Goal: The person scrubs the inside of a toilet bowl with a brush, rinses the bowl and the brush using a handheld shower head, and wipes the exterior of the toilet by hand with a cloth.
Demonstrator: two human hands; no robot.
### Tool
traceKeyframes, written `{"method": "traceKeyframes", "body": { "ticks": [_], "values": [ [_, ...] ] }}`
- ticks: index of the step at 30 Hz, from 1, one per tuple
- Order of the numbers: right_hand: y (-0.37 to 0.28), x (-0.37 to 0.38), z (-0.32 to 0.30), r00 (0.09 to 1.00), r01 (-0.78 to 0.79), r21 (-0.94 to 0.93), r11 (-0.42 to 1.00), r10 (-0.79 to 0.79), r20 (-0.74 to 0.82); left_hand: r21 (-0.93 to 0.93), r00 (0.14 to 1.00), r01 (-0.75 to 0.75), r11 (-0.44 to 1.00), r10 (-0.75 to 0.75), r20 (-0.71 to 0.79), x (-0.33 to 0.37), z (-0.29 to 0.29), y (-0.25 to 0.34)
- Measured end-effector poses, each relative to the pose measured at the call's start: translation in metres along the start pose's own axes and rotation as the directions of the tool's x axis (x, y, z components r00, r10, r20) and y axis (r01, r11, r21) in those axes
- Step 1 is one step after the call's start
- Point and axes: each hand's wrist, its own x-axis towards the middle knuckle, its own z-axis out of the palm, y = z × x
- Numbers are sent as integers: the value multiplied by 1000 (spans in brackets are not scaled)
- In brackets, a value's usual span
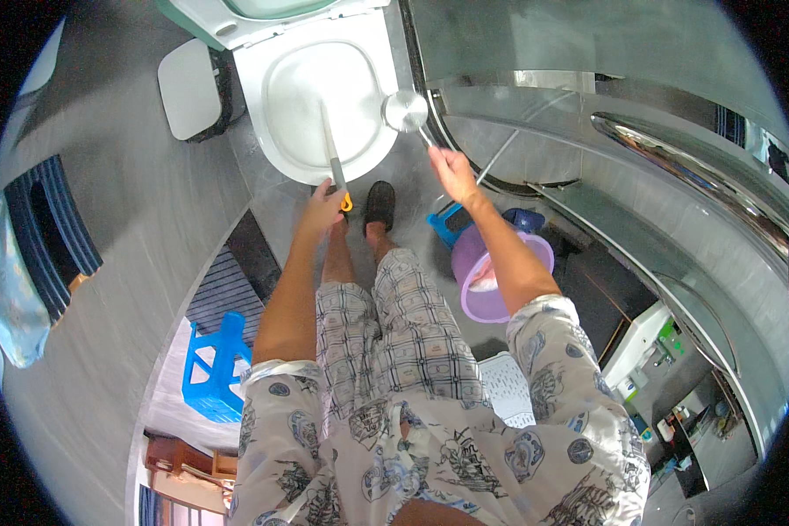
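Some work looks underway, how much finished I can't tell, nothing put away yet: the left hand (323,209) has fingers closed round a long-handled tool (335,167) slanting into the toilet bowl (273,147), the right hand (453,174) grips a metal dipper (406,111) beside its rim.

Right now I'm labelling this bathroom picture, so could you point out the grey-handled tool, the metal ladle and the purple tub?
Grey-handled tool (336,168): head view, on its grey handle.
Metal ladle (404,110): head view, on its round metal end.
Purple tub (493,308): head view, on its wall.
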Motion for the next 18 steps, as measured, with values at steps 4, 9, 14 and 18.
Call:
{"method": "traceKeyframes", "body": {
  "ticks": [4, 9, 14, 18],
  "values": [
    [15, -41, 19, 996, -60, -41, 997, 62, 58, -177, 990, 138, 974, -139, 10, -14, 20, 1],
    [-28, -44, 81, 951, 203, -156, 967, -157, 267, -53, 993, 4, 999, -10, -114, -9, -4, -28],
    [-81, -10, 128, 895, 399, -358, 844, -273, 353, -567, 939, -77, 820, -132, -318, -20, -33, -17],
    [-160, 23, 144, 902, 404, -406, 820, -283, 325, -703, 959, -189, 686, -26, -284, -45, -75, 7]
  ]
}}
